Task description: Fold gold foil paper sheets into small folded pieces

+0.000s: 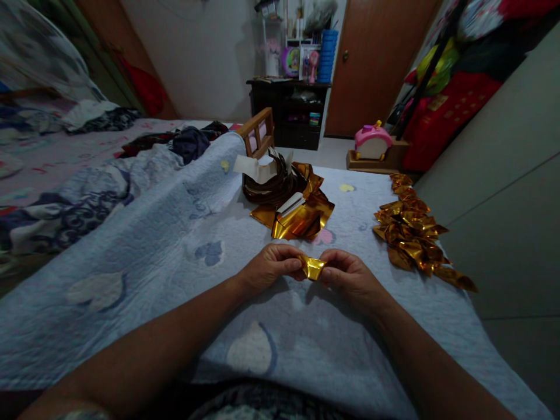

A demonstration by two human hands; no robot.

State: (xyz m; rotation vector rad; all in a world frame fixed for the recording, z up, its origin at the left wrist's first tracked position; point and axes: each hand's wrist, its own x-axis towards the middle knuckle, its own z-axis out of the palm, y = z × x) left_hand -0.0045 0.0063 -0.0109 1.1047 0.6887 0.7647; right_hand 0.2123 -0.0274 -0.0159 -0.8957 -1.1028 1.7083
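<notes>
Gold piece point(314, 268): right in front of me, between my two hands, just over the blue quilt point(170, 262).
Left hand point(275, 265): nearly closed, thumb and fingers pinching one end of it.
Right hand point(347, 273): nearly closed too, pinching the other end.
Why I pinch: I think it is thin and could get squashed, so holding just the ends keeps it steady and lets me see the middle.
Dark stack point(265, 191): curled sheets just past my hands, with gold sheets point(306, 219) lying loose beside it. I guess they sit there so I can reach them.
Gold pile point(409, 233): lots of shiny, pointy bits off to my right, near the quilt's edge, maybe so they stay out of my way.
Clear box point(272, 41): up on the dark cabinet point(284, 140), with something pink in it. I can't tell what.
Cabinet shelves: a few small things inside, some brightly coloured.
</notes>
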